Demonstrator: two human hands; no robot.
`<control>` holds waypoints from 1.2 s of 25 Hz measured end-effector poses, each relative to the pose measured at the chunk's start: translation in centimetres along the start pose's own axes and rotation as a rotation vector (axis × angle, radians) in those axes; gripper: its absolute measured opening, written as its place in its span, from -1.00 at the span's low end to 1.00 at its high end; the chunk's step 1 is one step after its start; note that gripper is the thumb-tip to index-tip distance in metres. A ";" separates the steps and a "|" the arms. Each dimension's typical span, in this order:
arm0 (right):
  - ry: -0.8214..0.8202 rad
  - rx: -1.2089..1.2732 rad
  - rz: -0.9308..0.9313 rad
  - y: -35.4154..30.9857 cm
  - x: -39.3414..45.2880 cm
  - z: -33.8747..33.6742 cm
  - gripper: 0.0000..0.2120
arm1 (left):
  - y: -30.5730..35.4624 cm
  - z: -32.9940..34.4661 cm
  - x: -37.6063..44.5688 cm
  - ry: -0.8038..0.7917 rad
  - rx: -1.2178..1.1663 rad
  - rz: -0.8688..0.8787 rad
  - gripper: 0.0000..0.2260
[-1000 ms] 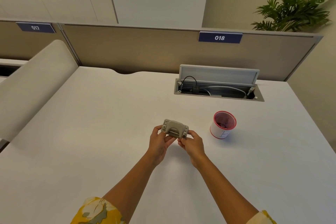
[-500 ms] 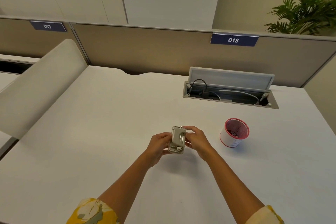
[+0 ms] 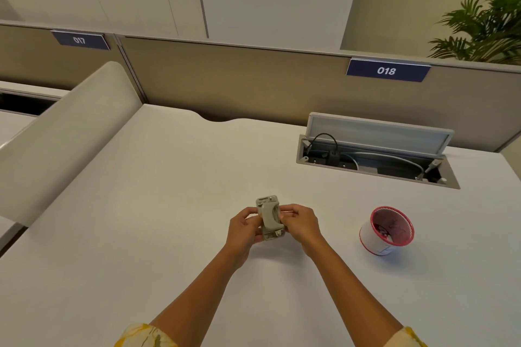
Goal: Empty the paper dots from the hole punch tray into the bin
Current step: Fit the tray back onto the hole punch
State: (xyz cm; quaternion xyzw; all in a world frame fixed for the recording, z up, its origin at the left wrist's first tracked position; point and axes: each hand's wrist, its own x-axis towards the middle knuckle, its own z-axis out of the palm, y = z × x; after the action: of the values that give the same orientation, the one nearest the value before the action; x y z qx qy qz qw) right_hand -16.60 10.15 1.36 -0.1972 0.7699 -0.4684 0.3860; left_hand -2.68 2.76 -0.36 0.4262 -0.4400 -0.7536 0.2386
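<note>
Head cam shows my left hand (image 3: 244, 229) and right hand (image 3: 300, 224) both gripping the hole punch (image 3: 270, 218) over the desk (image 3: 141, 234), tray looks unopened, so nothing's gone into the bin (image 3: 387, 231) yet, I reckon.

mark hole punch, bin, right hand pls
hole punch (image 3: 270, 217), head view, on its curved handle
bin (image 3: 370, 237), head view, on its white outer wall
right hand (image 3: 301, 225), head view, on the back of the hand

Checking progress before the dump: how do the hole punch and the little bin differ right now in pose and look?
The hole punch is held off the desk between the left hand and right hand; the bin stands alone on it, to the right. The punch is plain grey, turned end-on; the bin is white with a red rim, upright and open. Both are small.
</note>
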 end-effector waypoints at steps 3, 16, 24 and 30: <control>-0.016 -0.005 -0.066 -0.9 1.2 1.0 -0.84 | 0.6 -0.5 1.5 0.045 -0.068 0.014 -0.83; -0.062 -0.329 -0.458 -4.3 8.2 5.4 -0.66 | 4.5 -0.6 10.3 0.172 -0.101 0.037 -0.47; -0.149 -0.644 -0.508 -5.5 14.3 5.1 -0.75 | 5.1 -2.8 14.4 0.141 0.484 0.065 -0.52; -0.114 -0.690 -0.517 -5.5 17.1 4.9 -0.73 | 5.4 -2.4 16.3 0.110 0.598 0.067 -0.40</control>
State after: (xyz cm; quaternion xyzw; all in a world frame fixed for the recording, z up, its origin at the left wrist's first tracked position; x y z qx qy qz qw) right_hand -23.74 -6.67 -2.10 -0.5266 0.7840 -0.2532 0.2096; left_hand -9.23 -13.02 -3.28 0.5029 -0.6427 -0.5580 0.1508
